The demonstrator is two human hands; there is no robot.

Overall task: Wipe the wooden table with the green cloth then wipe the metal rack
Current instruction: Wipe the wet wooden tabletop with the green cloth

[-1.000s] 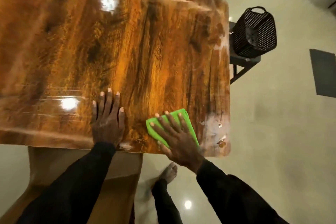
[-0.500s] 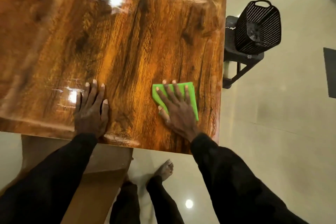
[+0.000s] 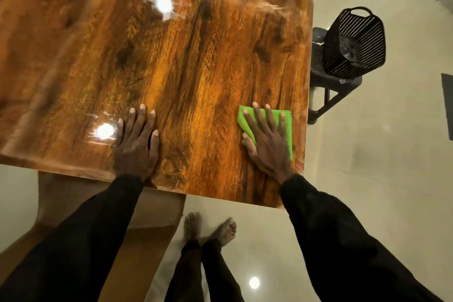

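Your wooden table (image 3: pixel 196 56) fills the view. Your left hand (image 3: pixel 137 147) lies flat near its front edge, grip apart. Your right hand (image 3: pixel 269 149), grip spread too, presses the green cloth (image 3: pixel 289 137) flat by the table's right edge.

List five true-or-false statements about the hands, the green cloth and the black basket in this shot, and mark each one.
1. The right hand presses flat, fingers spread, on the folded bright green cloth. True.
2. The left hand pinches a corner of that cloth. False: it rests flat on the bare glossy wooden table, apart from the cloth.
3. The black perforated plastic basket stands on the table. False: it sits on a dark stool beside the table.
4. The cloth lies near the table's right edge. True.
5. The person wears shoes. False: the feet are bare.
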